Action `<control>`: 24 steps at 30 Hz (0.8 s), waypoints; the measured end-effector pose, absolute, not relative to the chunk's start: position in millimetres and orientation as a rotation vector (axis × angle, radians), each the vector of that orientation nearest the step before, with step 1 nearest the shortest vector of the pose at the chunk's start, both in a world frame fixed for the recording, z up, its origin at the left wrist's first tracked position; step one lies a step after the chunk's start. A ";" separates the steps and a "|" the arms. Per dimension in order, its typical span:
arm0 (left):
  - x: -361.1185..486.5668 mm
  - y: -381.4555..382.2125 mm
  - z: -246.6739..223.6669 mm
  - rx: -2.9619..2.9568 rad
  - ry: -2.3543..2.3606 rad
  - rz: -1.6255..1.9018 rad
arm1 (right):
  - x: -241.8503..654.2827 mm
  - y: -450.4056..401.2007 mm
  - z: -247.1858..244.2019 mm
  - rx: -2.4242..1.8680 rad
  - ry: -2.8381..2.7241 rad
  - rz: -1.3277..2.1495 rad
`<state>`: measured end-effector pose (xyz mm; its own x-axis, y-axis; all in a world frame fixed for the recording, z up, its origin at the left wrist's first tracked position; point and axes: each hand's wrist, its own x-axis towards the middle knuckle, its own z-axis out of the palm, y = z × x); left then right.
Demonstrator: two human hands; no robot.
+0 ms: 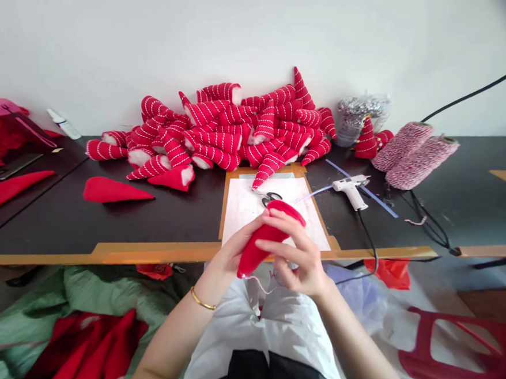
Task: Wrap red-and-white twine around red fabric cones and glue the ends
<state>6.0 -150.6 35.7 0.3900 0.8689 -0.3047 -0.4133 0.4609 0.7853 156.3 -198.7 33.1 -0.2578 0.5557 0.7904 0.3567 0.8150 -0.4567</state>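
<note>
Above my lap, at the table's front edge, a plain red fabric cone (pixel 258 249) is held between both hands. My left hand (pixel 239 239) is closed around its left side. My right hand (pixel 302 256) grips it from the right, with some fingers across it and the others curled. From the cone's lower tip, a thin red-and-white twine (pixel 263 286) loops towards my right hand; whether the curled fingers hold it is hidden. Just beyond the cone, black-handled scissors (pixel 274 197) lie on a white sheet (pixel 241 203) taped to the table.
Behind is a heap of stuffed red cones wound with white twine (pixel 214 126). A white glue gun (pixel 352 188) with glue sticks and a cable lies right, near two twine spools (pixel 423 161). A flat red cone (pixel 114 191) lies left. A red stool (pixel 463 343) stands lower right.
</note>
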 end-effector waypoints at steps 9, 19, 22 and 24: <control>-1.4 -128.7 31.3 0.433 0.718 0.992 | 119.4 -224.1 -15.3 -0.978 -1.254 1.161; -2.9 -133.0 29.8 0.538 0.790 1.035 | 132.5 -213.6 -0.8 -0.916 -1.229 1.573; -1.7 -134.4 29.4 0.538 0.862 1.046 | 133.4 -212.1 0.8 -0.900 -1.164 1.596; -1.1 -135.2 29.2 0.514 0.876 1.036 | 132.7 -212.2 -1.0 -0.904 -1.139 1.593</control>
<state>-1.1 -135.2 29.2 0.2304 0.8973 -0.3766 -0.5211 0.4406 0.7310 132.7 -212.2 -1.0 -0.2804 0.9590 -0.0409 -0.2718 -0.1202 -0.9548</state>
